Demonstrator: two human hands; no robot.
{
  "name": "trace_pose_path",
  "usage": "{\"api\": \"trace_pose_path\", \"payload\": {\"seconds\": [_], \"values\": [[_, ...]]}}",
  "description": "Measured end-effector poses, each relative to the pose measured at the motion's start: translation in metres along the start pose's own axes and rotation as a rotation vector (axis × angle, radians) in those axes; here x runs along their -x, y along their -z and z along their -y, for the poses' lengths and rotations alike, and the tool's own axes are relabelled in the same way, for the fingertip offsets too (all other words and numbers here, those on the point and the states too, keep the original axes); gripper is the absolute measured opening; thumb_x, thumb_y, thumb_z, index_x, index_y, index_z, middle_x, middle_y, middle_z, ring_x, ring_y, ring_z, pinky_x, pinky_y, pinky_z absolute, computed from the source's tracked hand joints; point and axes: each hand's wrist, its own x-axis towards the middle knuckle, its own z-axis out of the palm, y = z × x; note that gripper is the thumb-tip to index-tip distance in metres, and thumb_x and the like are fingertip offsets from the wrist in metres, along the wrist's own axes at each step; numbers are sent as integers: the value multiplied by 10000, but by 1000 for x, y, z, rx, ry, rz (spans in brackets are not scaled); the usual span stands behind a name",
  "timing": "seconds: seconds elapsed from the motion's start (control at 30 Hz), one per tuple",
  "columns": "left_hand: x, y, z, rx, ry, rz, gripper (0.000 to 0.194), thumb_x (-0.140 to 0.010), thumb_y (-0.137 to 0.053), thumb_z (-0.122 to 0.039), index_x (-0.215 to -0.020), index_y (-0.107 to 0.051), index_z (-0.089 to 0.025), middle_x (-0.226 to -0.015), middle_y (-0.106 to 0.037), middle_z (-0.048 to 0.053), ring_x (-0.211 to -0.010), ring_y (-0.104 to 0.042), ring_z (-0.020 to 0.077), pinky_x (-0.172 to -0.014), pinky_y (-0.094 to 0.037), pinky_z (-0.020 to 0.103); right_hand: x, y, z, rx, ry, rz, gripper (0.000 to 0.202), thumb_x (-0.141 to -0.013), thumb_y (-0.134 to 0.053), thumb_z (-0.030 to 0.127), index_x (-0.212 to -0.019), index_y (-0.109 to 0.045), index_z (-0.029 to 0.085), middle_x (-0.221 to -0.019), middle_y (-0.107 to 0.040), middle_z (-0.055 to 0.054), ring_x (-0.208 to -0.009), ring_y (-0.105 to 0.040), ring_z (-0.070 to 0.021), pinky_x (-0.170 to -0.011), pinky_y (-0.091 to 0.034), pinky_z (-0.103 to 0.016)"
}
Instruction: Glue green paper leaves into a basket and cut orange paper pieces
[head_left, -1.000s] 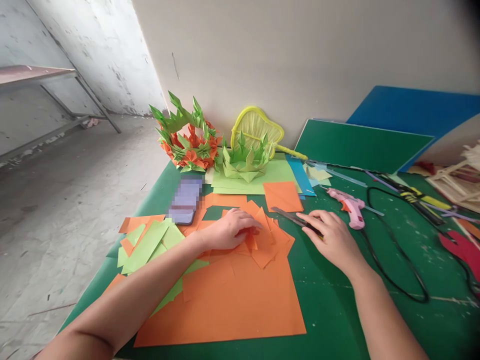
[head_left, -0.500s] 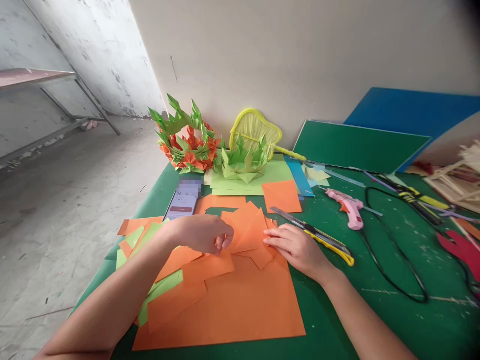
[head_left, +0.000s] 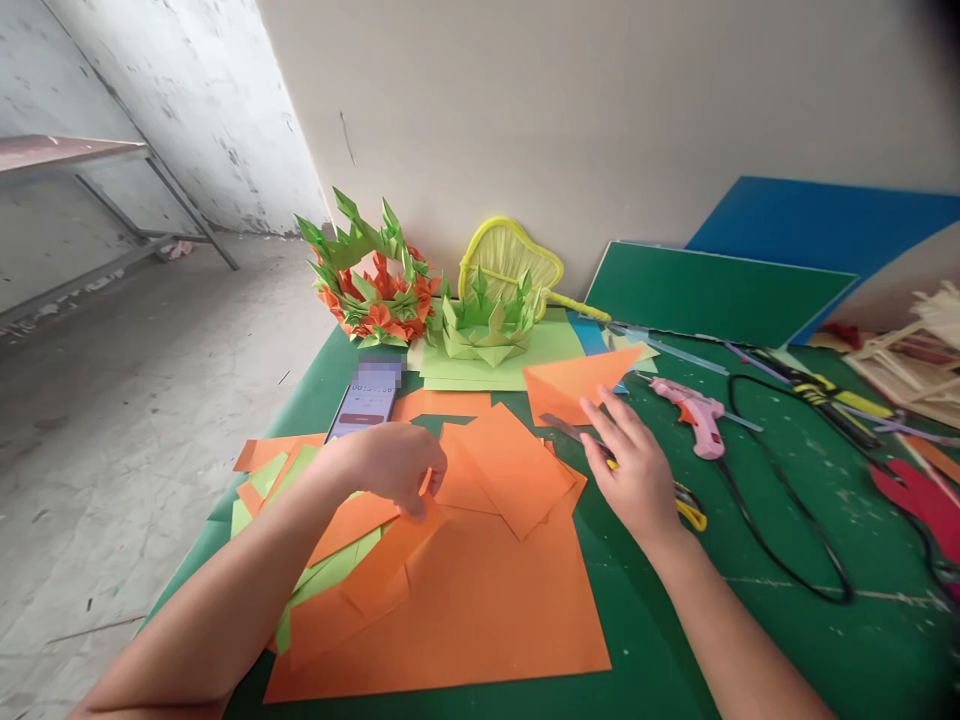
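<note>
My left hand (head_left: 397, 465) is closed, thumb and finger pinching the edge of an orange paper piece (head_left: 394, 560) lifted slightly over the pile. My right hand (head_left: 634, 475) has its fingers apart, tips close to a raised orange paper piece (head_left: 589, 380) above the orange square at the back. Beneath that hand lies a utility knife (head_left: 562, 428), its middle hidden and its yellow handle end showing to the right. Several orange papers (head_left: 525, 470) overlap between the hands, on a large orange sheet (head_left: 510, 610). Green paper pieces (head_left: 341, 570) peek out at the left.
Behind the papers stand a green paper crown (head_left: 487, 340), an orange-and-green folded paper ring (head_left: 375, 290) and a yellow fan (head_left: 514, 255). A phone (head_left: 367, 400) lies at left. To the right are a pink glue gun (head_left: 697, 412), its cord and pliers (head_left: 832, 400).
My right hand has moved from the pile to the right, over the knife, and an orange piece now tilts above the back square. My left hand has drawn down slightly, lifting a paper piece.
</note>
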Motion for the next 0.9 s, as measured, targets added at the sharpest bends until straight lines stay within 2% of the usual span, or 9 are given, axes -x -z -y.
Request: {"api": "trace_pose_path", "payload": {"seconds": [0.07, 0.1, 0.2, 0.3, 0.4, 0.5, 0.6, 0.77, 0.9], "values": [[3, 1, 3, -47, 51, -39, 263, -566, -782, -381, -784, -706, -255, -692, -678, -17, -619, -575, 166, -537, -307, 242, -1, -2, -1, 30, -51, 84, 449, -918, -512, 202, -1361, -503, 278, -1415, -498, -80, -1197, -528, -295, -948, -479, -490], [4, 2, 3, -67, 82, -65, 266, -571, -781, -416, -764, -705, -249, -697, -674, -11, -620, -573, 171, -540, -306, 246, -1, -2, 0, 26, -54, 113, 422, -919, -514, 219, -1338, -527, 272, -1371, -538, -82, -1150, -547, -286, -927, -483, -481], [1, 3, 4, -118, 154, -193, 261, -704, -690, -482, -747, -696, -225, -724, -665, 12, -631, -578, 181, -547, -310, 260, 1, -1, 8, -31, -47, 237, 318, -917, -537, 300, -1216, -626, 237, -1093, -678, -83, -972, -590, -249, -845, -497, -424], [-11, -2, 2, -114, 105, -362, 301, -810, -604, -476, -959, -676, -225, -855, -674, 23, -728, -614, 194, -593, -364, 270, 3, -1, 15, -62, -58, 417, 372, -886, -559, 458, -1156, -659, 223, -956, -672, -82, -903, -587, -251, -774, -499, -400], [-28, -14, -3, -53, -10, -496, 439, -806, -634, -462, -1160, -584, -207, -1125, -621, 69, -949, -617, 227, -732, -444, 288, 4, -2, 19, -73, -98, 505, 528, -845, -566, 554, -1263, -587, 232, -1023, -651, -94, -966, -574, -277, -787, -494, -404], [-41, -27, -8, -76, -24, -528, 549, -751, -706, -453, -1198, -535, -185, -1169, -563, 105, -986, -606, 263, -808, -468, 341, 4, -3, 20, -136, -164, 524, 595, -847, -573, 538, -1362, -482, 255, -1062, -631, -94, -1022, -556, -283, -834, -486, -408], [-47, -33, -9, -78, -40, -547, 637, -705, -754, -451, -1221, -507, -171, -1167, -535, 128, -1036, -583, 300, -845, -474, 382, 5, -4, 22, -243, -249, 515, 602, -857, -593, 460, -1403, -417, 277, -961, -611, -68, -933, -562, -251, -820, -493, -395], [-50, -34, -7, 13, -59, -579, 817, -668, -791, -432, -1338, -398, -180, -1189, -530, 143, -1115, -543, 325, -903, -468, 426, 9, -7, 25, -469, -419, 440, 434, -905, -504, 308, -1336, -477, 278, -822, -551, -26, -685, -524, -164, -673, -504, -311], [-54, -35, -7, 147, -71, -714, 840, -690, -779, -376, -1378, -336, -185, -1236, -525, 156, -1192, -493, 341, -986, -414, 493, 9, -7, 24, -674, -549, 319, 392, -899, -518, 338, -1282, -499, 253, -857, -552, -33, -701, -550, -151, -640, -508, -280]]}}
